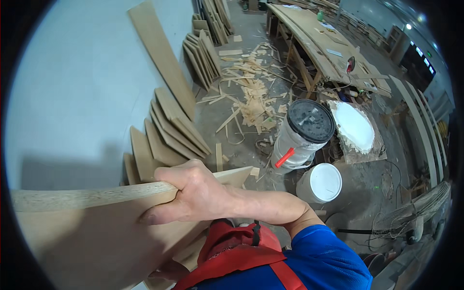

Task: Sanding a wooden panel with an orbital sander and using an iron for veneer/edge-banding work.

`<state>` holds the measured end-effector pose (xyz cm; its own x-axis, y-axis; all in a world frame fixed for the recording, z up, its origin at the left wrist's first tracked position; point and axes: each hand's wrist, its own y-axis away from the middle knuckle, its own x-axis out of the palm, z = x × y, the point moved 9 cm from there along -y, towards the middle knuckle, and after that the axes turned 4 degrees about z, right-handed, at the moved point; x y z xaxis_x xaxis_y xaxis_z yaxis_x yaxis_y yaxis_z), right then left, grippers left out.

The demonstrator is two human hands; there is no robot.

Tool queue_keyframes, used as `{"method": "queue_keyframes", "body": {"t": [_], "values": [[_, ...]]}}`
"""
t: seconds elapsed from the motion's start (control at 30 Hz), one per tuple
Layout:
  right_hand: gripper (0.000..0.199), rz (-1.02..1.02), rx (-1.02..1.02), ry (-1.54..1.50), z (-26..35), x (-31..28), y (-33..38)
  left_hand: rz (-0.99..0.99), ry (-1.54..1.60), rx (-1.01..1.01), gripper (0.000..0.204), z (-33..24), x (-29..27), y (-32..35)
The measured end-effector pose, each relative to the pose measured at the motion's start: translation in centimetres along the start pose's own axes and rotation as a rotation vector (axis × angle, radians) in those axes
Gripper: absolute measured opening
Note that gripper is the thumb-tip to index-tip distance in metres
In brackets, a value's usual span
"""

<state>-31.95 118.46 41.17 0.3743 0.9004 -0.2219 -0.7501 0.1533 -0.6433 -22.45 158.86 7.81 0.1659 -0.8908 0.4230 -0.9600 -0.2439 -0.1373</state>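
A large pale wooden board (96,237) fills the lower left, tilted, with its rough cut edge uppermost. My right hand (195,193) is closed over that edge, thumb on the face towards me and fingers going over the far side. Low down, beside the board's lower part and my red apron (237,256), a bit of my left hand (171,270) shows in shadow. Its fingers are hidden by the board, so its grip cannot be made out. Just beyond the board, several cut panels (169,128) lean against the white wall (92,92).
A long plank (162,58) and more panels (200,55) lean along the wall. Wood offcuts (253,94) litter the floor ahead. To the right stand a black-lidded drum (311,121), a white bucket (326,182), a white-coated slab (355,126), a workbench (314,41) and a fan (415,212).
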Motion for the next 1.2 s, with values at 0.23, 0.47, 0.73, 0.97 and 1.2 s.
{"method": "queue_keyframes", "body": {"t": [0.23, 0.47, 0.73, 0.97, 1.2], "values": [[0.051, -0.155, -0.096, 0.114, -8.4, -11.3, -8.5, 0.125, 0.014, -0.07, 0.087, 10.5, 18.8, -7.4], [0.052, -0.264, -0.057, 0.23, -17.2, -23.9, -16.3, 0.27, 0.047, -0.133, 0.089, 19.2, 41.7, -15.1], [0.046, -0.464, 0.039, 0.34, -29.8, -42.6, -20.9, 0.372, 0.039, -0.16, 0.09, 30.8, 65.2, -17.9], [0.047, -0.647, 0.105, 0.365, -40.0, -59.8, -25.1, 0.464, 0.058, -0.139, 0.092, 39.0, 89.6, -20.0], [0.05, -0.754, 0.126, 0.483, -47.7, -73.8, -29.3, 0.732, -0.397, 0.141, 0.093, 49.2, 111.3, -21.8]]}}
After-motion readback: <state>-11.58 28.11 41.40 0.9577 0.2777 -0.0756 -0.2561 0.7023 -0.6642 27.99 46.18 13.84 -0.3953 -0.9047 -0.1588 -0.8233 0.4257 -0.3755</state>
